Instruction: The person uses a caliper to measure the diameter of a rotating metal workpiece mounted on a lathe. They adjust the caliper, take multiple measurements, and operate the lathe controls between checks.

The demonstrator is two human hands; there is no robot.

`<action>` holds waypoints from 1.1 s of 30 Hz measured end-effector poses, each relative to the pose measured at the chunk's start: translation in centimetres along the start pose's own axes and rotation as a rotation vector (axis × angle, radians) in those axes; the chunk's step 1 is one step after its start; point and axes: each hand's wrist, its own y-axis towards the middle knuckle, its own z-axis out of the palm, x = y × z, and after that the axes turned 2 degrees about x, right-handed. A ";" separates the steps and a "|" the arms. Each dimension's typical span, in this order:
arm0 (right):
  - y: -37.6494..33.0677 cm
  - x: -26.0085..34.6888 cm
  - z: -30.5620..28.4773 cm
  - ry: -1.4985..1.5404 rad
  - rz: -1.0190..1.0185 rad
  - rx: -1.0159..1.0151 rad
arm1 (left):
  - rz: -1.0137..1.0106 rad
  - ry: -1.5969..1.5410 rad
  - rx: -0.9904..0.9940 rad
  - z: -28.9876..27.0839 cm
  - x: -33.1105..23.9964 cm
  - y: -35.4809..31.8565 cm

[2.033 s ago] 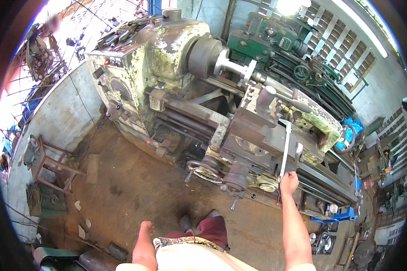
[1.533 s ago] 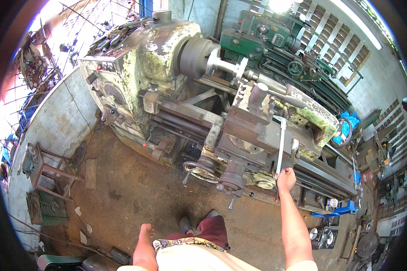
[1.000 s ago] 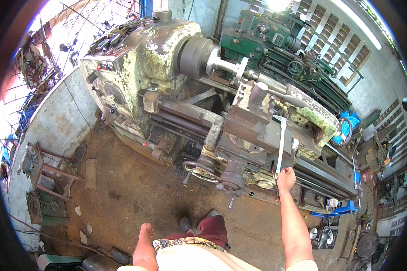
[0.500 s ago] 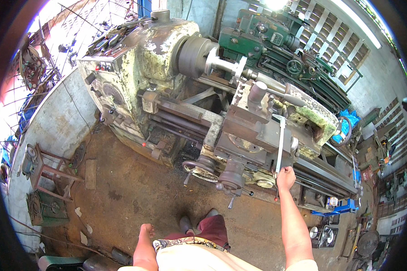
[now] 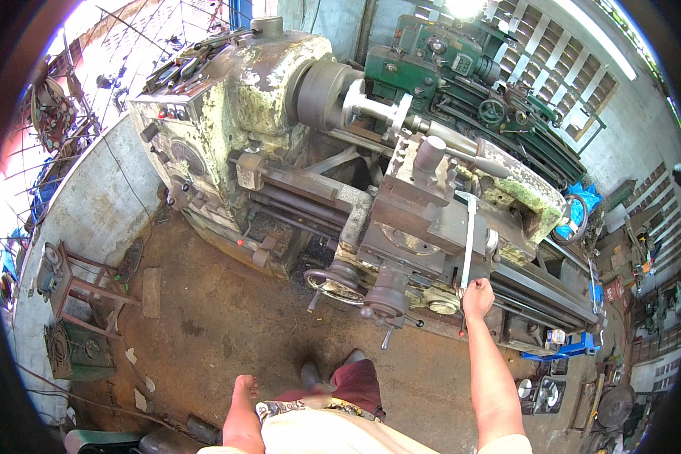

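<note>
My right hand is closed at the lower end of a long silver caliper. The caliper's jaws point up beside the tool post of a large worn lathe. Just below this hand is a lever with a red knob. My left hand hangs low by my waist, away from the machine. Its fingers look curled, and nothing shows in them. A metal workpiece with upright webs is mounted between the lathe's chuck and its tailstock end.
A handwheel and a crank handle jut toward me from the lathe. Behind it stands a green lathe. Tools lie piled on the headstock. A wooden stand and a green box are at left.
Both hands and the caliper stay almost where they were. A small blurred patch now shows over my trousers near the waist.
</note>
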 end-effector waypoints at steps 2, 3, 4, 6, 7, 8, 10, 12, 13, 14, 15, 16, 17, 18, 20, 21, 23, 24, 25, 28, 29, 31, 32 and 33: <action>0.0 -0.1 0.0 -0.003 0.004 0.003 | -0.002 0.004 -0.001 0.0 0.1 0.3; 0.0 -0.1 0.0 -0.004 0.008 0.006 | -0.002 0.010 0.003 -0.1 0.2 0.4; 0.0 -0.1 0.0 -0.004 0.029 0.013 | -0.016 0.030 -0.011 -0.1 0.2 0.5; -0.1 -0.1 0.0 0.018 0.022 0.014 | 0.009 0.024 -0.008 -0.1 0.2 0.6; -0.1 -0.1 0.0 0.033 0.036 0.016 | -0.008 0.037 -0.015 -0.1 0.2 0.7; -0.1 -0.1 0.0 0.026 0.024 0.012 | 0.002 0.031 -0.012 -0.1 0.2 0.7; 0.0 -0.2 0.1 0.021 0.039 0.007 | -0.033 0.046 -0.011 -0.1 0.3 0.7; 0.0 -0.2 0.2 0.017 0.027 0.011 | -0.013 0.038 -0.016 -0.1 0.3 0.6; 0.1 -0.2 0.2 0.019 0.054 0.018 | -0.022 0.048 -0.024 -0.1 0.4 0.6; 0.1 -0.3 0.2 0.021 0.033 0.017 | -0.001 0.029 -0.020 -0.1 0.4 0.5; 0.0 -0.3 0.2 0.026 0.037 0.020 | 0.006 0.018 -0.020 -0.1 0.5 0.4; 0.0 -0.3 0.2 0.035 0.057 0.026 | 0.012 0.009 -0.019 -0.1 0.5 0.4; 0.0 -0.2 0.1 0.018 0.034 0.020 | 0.018 0.015 -0.034 0.0 0.5 0.3; 0.0 -0.2 0.1 0.006 0.027 0.017 | 0.025 0.022 -0.050 0.0 0.5 0.2; 0.0 -0.1 0.0 0.003 0.028 0.018 | 0.019 0.032 -0.063 0.0 0.5 0.1; 0.0 -0.1 0.0 0.013 0.035 0.023 | 0.007 0.036 -0.061 0.0 0.5 0.0; 0.0 0.0 0.0 0.022 0.041 0.028 | 0.006 0.018 -0.070 0.1 0.4 -0.1; 0.0 0.0 0.0 0.022 0.041 0.027 | 0.017 -0.004 -0.082 0.1 0.4 -0.1; 0.0 0.0 0.0 0.021 0.040 0.026 | 0.007 -0.020 -0.087 0.2 0.5 -0.2; -0.1 0.0 -0.1 0.042 0.033 0.026 | 0.027 -0.063 -0.046 0.4 0.5 -0.3; -0.1 0.0 -0.1 0.023 0.014 0.021 | 0.044 -0.066 -0.043 0.4 0.5 -0.4; 0.0 0.0 -0.1 -0.011 0.023 0.013 | 0.035 -0.048 -0.074 0.5 0.5 -0.5; 0.0 -0.1 0.0 0.002 0.021 0.018 | 0.041 -0.051 -0.073 0.6 0.4 -0.6; 0.0 -0.1 0.0 0.017 0.036 0.025 | 0.028 -0.050 -0.064 0.6 0.3 -0.7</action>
